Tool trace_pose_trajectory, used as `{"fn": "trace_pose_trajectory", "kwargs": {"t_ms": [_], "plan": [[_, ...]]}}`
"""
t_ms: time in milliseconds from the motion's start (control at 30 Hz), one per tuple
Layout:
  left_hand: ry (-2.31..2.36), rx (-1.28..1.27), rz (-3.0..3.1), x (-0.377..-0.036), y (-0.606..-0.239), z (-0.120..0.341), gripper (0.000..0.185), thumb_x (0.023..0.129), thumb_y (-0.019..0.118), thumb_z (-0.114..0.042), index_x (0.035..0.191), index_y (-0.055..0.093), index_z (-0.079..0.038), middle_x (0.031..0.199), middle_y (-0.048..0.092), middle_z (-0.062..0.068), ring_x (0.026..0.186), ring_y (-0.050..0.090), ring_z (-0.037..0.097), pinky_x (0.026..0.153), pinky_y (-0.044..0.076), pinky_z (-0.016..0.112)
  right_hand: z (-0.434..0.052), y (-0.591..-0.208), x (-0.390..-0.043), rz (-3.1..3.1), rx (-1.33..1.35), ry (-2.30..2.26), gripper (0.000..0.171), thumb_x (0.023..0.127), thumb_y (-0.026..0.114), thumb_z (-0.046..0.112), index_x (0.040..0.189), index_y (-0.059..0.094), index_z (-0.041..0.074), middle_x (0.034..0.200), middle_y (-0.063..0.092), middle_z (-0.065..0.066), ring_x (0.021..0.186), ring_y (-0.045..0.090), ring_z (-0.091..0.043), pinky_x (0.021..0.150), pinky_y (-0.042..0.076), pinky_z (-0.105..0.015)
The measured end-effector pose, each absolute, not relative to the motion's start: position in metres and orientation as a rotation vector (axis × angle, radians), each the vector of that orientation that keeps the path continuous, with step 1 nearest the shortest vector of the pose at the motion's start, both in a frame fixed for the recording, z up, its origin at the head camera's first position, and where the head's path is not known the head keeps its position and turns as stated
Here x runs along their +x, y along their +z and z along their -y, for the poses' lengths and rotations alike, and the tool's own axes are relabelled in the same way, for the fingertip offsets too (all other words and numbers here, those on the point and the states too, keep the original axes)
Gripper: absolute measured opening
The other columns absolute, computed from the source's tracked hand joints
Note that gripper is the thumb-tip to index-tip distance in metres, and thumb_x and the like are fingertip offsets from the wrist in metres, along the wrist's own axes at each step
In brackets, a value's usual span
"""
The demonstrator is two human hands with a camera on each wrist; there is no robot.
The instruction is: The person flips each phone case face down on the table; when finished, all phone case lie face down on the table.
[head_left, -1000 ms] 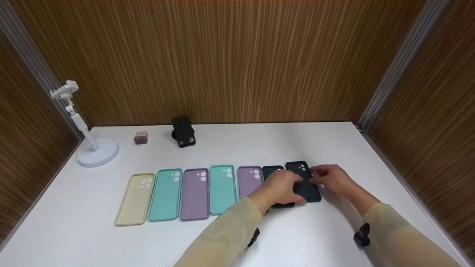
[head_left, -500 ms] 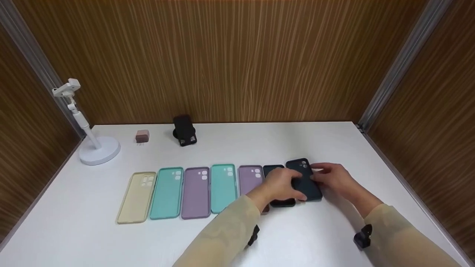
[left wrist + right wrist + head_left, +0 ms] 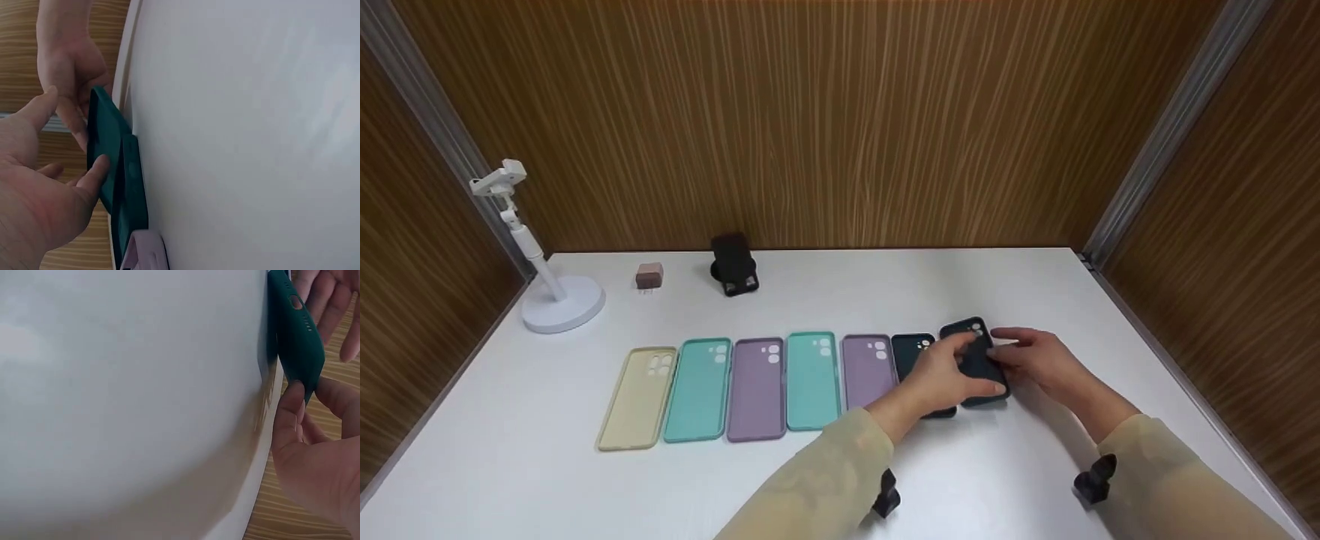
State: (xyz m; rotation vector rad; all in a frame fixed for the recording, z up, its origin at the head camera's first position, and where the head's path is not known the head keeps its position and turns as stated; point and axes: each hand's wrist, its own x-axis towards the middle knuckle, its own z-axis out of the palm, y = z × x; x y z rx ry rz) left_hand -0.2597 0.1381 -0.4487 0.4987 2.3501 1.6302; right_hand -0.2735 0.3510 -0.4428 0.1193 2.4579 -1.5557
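Note:
My right hand (image 3: 1042, 364) pinches the right edge of the dark green phone case (image 3: 976, 363) at the right end of a row. In the right wrist view, thumb and fingers hold a corner of that case (image 3: 301, 343), which stands tilted up. My left hand (image 3: 937, 382) reaches over the same case with thumb and fingers spread; in the left wrist view a fingertip overlaps the inside of the case (image 3: 107, 132). A second dark green case (image 3: 911, 352) lies just left of it, partly hidden by the left hand. Beside that lies a purple case (image 3: 868, 367).
Further left lie a turquoise case (image 3: 813, 382), a purple case (image 3: 756, 390), another turquoise case (image 3: 697, 390) and a cream case (image 3: 636, 397). Behind stand a black phone-shaped object (image 3: 734, 262), a pink charger plug (image 3: 649, 275) and a white stand (image 3: 562, 306). Wood-grain panels surround the table.
The rightmost dark green case has turned slightly and its right side has lifted in the right hand. My left hand has moved right over it, its fingers spreading wider.

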Motion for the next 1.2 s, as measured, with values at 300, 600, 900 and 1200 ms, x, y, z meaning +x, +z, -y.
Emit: {"fn": "trace_pose_trajectory", "kwargs": {"t_ms": [300, 600, 900, 1200], "plan": [[1.571, 0.48, -2.364, -0.2558, -0.45, -0.1414, 0.089, 0.08, 0.097, -0.029, 0.156, 0.052, -0.014, 0.15, 0.06, 0.007, 0.135, 0.056, 0.016, 0.113, 0.042, 0.029, -0.3508, -0.4436, -0.2746, -2.302, 0.101, -1.699, 0.064, 0.107, 0.066, 0.025, 0.16, 0.042, -0.001, 0.164, 0.036, -0.03, 0.13, 0.058, -0.032, 0.101, 0.054, -0.028], [1.643, 0.433, -2.322, -0.2542, -0.4522, -0.1408, 0.086, 0.083, 0.095, -0.029, 0.155, 0.052, -0.011, 0.147, 0.062, 0.009, 0.134, 0.058, 0.019, 0.111, 0.046, 0.03, -0.353, -0.4427, -0.2716, -2.154, 0.076, -1.787, 0.068, 0.107, 0.067, 0.029, 0.163, 0.038, 0.003, 0.164, 0.037, -0.03, 0.121, 0.064, -0.026, 0.1, 0.056, -0.031], [1.762, 0.383, -2.273, -0.256, -0.4521, -0.1393, 0.08, 0.085, 0.093, -0.025, 0.153, 0.054, -0.008, 0.138, 0.067, 0.011, 0.128, 0.063, 0.02, 0.105, 0.05, 0.029, -0.3503, -0.4403, -0.2689, -1.99, 0.031, -1.919, 0.068, 0.108, 0.066, 0.019, 0.164, 0.034, 0.0, 0.144, 0.062, -0.017, 0.117, 0.069, -0.02, 0.094, 0.058, -0.029], [1.882, 0.28, -2.195, -0.2571, -0.4527, -0.1416, 0.071, 0.088, 0.09, -0.022, 0.15, 0.057, -0.007, 0.135, 0.069, 0.011, 0.126, 0.065, 0.023, 0.104, 0.053, 0.034, -0.3474, -0.438, -0.268, -2.002, 0.062, -1.877, 0.069, 0.107, 0.067, 0.025, 0.164, 0.036, 0.003, 0.135, 0.066, -0.016, 0.101, 0.071, -0.019, 0.082, 0.06, -0.026]]}}
